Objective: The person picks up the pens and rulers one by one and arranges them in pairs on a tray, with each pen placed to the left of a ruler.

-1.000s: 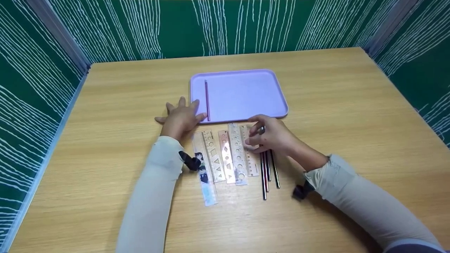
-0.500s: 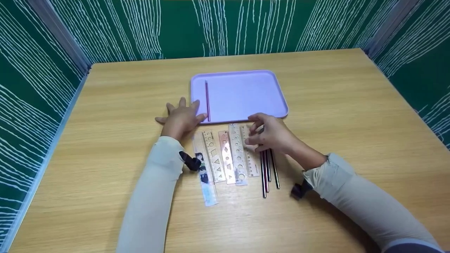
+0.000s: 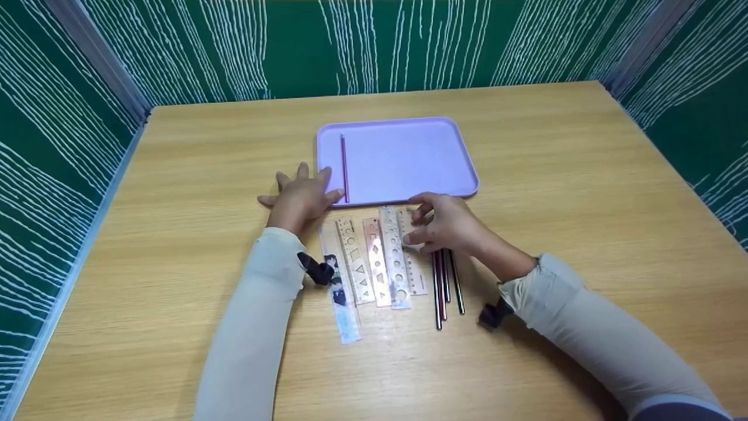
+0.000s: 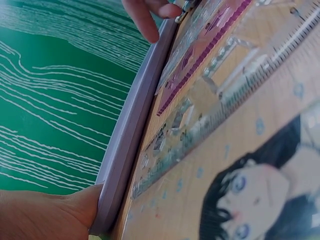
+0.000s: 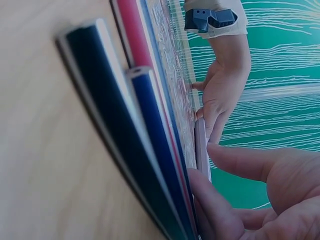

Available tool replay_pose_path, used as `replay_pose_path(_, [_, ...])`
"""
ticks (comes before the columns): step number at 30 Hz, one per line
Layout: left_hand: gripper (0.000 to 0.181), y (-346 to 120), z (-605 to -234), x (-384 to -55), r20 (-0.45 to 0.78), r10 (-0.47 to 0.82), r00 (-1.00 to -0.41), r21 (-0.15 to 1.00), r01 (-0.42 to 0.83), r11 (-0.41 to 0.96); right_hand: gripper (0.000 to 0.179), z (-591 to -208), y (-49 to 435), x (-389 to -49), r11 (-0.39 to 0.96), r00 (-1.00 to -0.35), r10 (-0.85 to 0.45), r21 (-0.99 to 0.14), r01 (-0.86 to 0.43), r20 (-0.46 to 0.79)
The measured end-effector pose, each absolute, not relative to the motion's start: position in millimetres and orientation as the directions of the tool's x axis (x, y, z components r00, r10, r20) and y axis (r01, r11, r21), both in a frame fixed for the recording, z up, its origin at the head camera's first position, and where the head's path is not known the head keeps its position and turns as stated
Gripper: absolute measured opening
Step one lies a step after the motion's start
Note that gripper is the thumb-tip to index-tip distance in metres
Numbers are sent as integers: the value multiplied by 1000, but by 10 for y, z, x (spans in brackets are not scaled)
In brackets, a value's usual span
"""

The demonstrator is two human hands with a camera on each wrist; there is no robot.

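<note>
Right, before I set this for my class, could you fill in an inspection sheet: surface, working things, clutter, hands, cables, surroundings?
Surface: table with a light wood-grain top.
Working things: purple tray with one reddish pencil lying near its left side; five rulers in a row on the near side of the tray; loose pencils to the right of the rulers.
Clutter: nothing seen.
Hands: left hand spread, touching the tray's near left corner; right hand over the pencils' far ends, though whether it grips anything is unclear.
Cables: nothing seen.
Surroundings: green walls with white streaks; grey corner posts.
</note>
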State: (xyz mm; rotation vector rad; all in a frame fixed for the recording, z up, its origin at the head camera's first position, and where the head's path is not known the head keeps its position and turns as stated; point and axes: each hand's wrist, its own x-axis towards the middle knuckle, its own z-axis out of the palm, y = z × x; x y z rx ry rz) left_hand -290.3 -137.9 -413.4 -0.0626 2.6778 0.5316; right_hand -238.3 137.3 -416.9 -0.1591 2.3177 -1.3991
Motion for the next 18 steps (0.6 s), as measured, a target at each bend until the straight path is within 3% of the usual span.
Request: replay_pose_path(18, [71,-1361,-4153,-2888,-368,25,-930,366,-120,923,83,-4105,1287,-2410,616,-881,-312,-782,98,-357])
